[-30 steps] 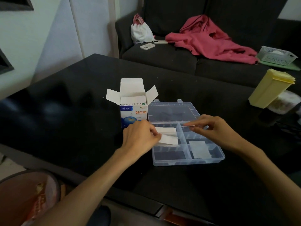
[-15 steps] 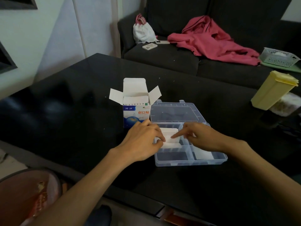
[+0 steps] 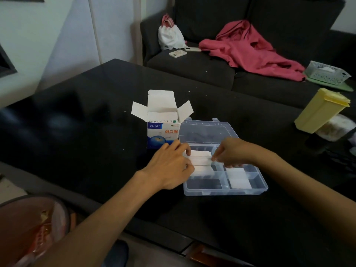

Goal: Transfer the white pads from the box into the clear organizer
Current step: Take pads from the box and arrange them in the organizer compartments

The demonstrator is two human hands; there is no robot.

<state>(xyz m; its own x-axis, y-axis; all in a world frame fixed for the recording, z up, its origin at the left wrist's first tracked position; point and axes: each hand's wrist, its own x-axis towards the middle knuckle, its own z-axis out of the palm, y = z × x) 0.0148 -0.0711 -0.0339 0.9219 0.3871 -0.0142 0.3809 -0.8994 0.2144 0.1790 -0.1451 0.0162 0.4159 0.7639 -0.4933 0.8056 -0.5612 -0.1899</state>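
Currently, left hand (image 3: 172, 166) and right hand (image 3: 234, 152) fingertips pinch opposite ends of one white pad (image 3: 200, 160); pad spans the clear organizer (image 3: 225, 191) compartment nearest the box (image 3: 162, 130).

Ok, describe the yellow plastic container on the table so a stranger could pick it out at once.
Start at the black glossy table in front of the dark grey sofa and look to its far right edge. There a tall pale yellow plastic container with a matching lid leans over a blurry whitish item. It is the only yellow thing there, well apart from the clear plastic organizer and the open cardboard box.
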